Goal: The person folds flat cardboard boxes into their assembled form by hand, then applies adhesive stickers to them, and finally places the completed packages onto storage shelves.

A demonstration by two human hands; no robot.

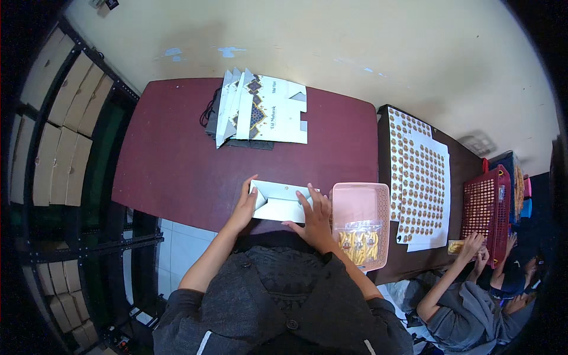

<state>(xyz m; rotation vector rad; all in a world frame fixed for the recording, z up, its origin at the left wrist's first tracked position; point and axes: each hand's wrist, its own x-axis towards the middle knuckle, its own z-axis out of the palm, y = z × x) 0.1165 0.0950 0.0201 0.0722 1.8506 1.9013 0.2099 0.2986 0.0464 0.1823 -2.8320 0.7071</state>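
Note:
A white cardboard box (pixel 280 208) lies at the table's near edge, its folded panels facing up. My left hand (pixel 244 206) grips its left end, the thumb over the rim. My right hand (pixel 314 216) rests on its right end with the fingers spread over the panels; whether it grips is unclear. Just right of that hand stands a pink plastic basket (pixel 355 202) holding clear packs of yellow snack sticks (pixel 358 245). Farther back lie several flattened, printed white boxes (pixel 279 111), stacked on dark folded material (pixel 250 144).
The maroon table (pixel 177 146) meets the wall. On a darker table at right lie sheets of round stickers (pixel 424 186) and a red plastic basket (pixel 486 208). A co-worker (pixel 470 306) handles a small pack there. Shelves of cardboard boxes (pixel 66 164) stand at left.

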